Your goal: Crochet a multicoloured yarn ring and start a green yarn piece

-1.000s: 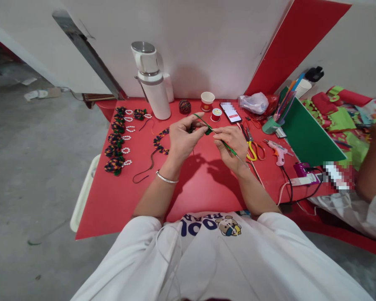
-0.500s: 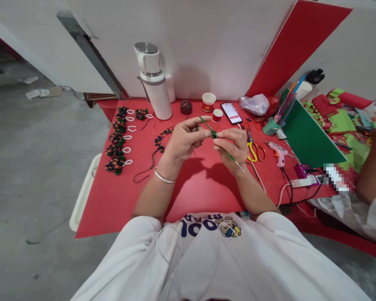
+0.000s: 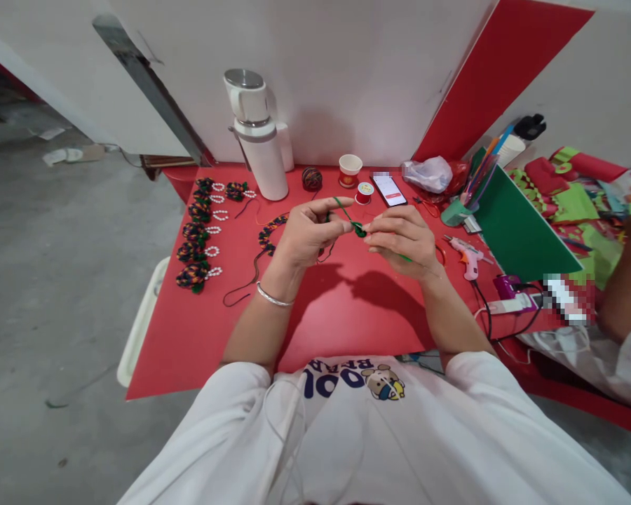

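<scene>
Between my hands is a small piece of green crochet (image 3: 359, 229), its strand running up over my left index finger. My left hand (image 3: 309, 230), a silver bangle below its wrist, pinches the left side of this piece. My right hand (image 3: 404, 238) is closed round a crochet hook with a green handle (image 3: 406, 258), mostly hidden by the fingers. The hook's tip is at the green piece. Behind my left hand, a curved multicoloured crocheted strip (image 3: 267, 235) lies on the red table (image 3: 210, 351).
Multicoloured pieces with white bead loops (image 3: 192, 275) line the table's left side. Farther back stand a white flask (image 3: 263, 161), a yarn ball (image 3: 312, 179), a paper cup (image 3: 350, 170) and a phone (image 3: 389, 189). A pink glue gun (image 3: 470, 261) lies right; another person's arm (image 3: 623, 280) is beyond.
My right hand has moved a little to the right and now covers the yellow scissors. The green piece shows more openly between my hands. My left hand has barely moved.
</scene>
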The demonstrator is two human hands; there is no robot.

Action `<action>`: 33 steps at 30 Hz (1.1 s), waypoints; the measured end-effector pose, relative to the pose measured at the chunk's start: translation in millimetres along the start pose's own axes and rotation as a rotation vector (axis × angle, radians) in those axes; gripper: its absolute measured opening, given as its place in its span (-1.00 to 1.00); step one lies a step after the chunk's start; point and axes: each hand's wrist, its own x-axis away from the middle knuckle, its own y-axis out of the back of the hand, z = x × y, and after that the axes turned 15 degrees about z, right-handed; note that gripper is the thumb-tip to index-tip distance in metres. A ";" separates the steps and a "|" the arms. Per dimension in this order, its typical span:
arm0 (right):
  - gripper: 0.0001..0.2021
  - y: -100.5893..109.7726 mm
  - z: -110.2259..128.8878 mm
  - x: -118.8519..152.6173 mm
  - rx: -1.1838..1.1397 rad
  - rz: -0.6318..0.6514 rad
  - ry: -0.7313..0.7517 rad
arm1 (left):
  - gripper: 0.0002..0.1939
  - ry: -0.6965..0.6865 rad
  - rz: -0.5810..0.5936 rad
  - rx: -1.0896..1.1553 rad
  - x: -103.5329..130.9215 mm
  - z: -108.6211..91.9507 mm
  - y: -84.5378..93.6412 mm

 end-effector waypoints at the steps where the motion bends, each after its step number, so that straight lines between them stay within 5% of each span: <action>1: -0.88 2.0 -0.3 0.3 0.003 0.033 -0.011 | -0.58 -0.013 -0.013 -0.021 -0.5 1.7 0.6; 7: -0.82 8.7 -0.1 4.7 -0.157 0.121 -0.124 | -0.61 -0.038 0.019 -0.070 -0.8 5.0 3.3; 18: -0.78 -14.6 -1.2 13.1 -0.557 -0.111 -0.246 | -0.62 -0.036 0.085 -0.046 1.3 3.7 2.1; 24: -0.83 -25.5 6.9 6.7 -0.470 -0.227 -0.269 | -0.65 -0.067 0.037 -0.078 0.3 5.4 -0.6; 33: -0.76 -23.7 13.3 3.7 -0.320 -0.167 -0.276 | -0.65 -0.083 0.026 -0.060 2.1 1.5 -4.0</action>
